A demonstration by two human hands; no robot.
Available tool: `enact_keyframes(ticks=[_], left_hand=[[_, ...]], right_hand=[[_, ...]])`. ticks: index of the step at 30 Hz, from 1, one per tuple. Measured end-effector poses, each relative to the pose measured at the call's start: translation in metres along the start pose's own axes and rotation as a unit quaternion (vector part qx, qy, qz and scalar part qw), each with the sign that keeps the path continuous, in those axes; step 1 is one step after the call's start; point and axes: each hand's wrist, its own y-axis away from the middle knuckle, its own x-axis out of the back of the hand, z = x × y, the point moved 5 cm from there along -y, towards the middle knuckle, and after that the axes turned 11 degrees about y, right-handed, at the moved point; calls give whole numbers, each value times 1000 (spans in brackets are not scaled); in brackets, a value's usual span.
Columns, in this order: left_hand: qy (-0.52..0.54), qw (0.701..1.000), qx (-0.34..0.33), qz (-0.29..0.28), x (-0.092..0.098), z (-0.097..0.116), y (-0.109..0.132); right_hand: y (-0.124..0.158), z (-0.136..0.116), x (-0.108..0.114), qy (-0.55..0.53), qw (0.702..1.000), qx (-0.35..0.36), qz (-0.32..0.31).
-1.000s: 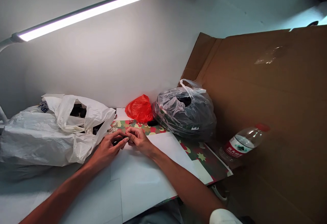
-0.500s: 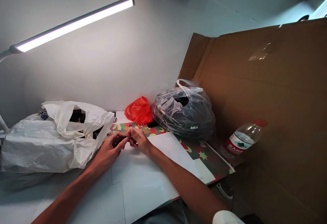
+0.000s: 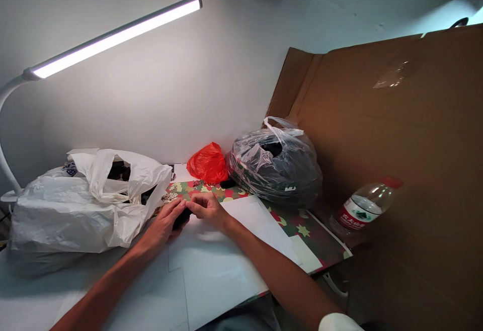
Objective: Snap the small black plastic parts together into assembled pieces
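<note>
A small black object [image 3: 182,219] is in my left hand [image 3: 168,219], whose fingers are wrapped round it; its kind is too small and too covered to tell. Right beside it, my right hand [image 3: 207,209] is closed in a pinch, its fingertips meeting the left fingertips at the object's upper end. Whatever lies between the right fingers is hidden. Both hands are held over white paper sheets [image 3: 215,265] on the table. Just beyond them, little metallic-looking pieces [image 3: 169,196] lie on a patterned red and green cover [image 3: 302,230].
A white plastic bag [image 3: 68,215] with dark items stands on the left. At the back sit a red bag [image 3: 208,164] and a filled clear bag [image 3: 275,170]. A bottle [image 3: 364,208] leans by the cardboard panel [image 3: 396,135]. A lit lamp [image 3: 121,36] hangs above.
My left hand has turned, so more of the black object's face shows below the fingertips. My right hand stays at its upper end. The whole view has shifted slightly.
</note>
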Motion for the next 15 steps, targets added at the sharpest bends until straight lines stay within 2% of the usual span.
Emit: enact_keyframes(ticks=[3,9,15], left_hand=[[21,1000,22,-7,-6,5,3],[-16,1000,9,10,-5,5,4],[-72,996,-43,-18,-5,5,3]], right_hand=[[-1,0,2,-11,1000,-1,1],[-1,1,6,29,999,2,-36],[0,2,7,39,999,-17,-15]])
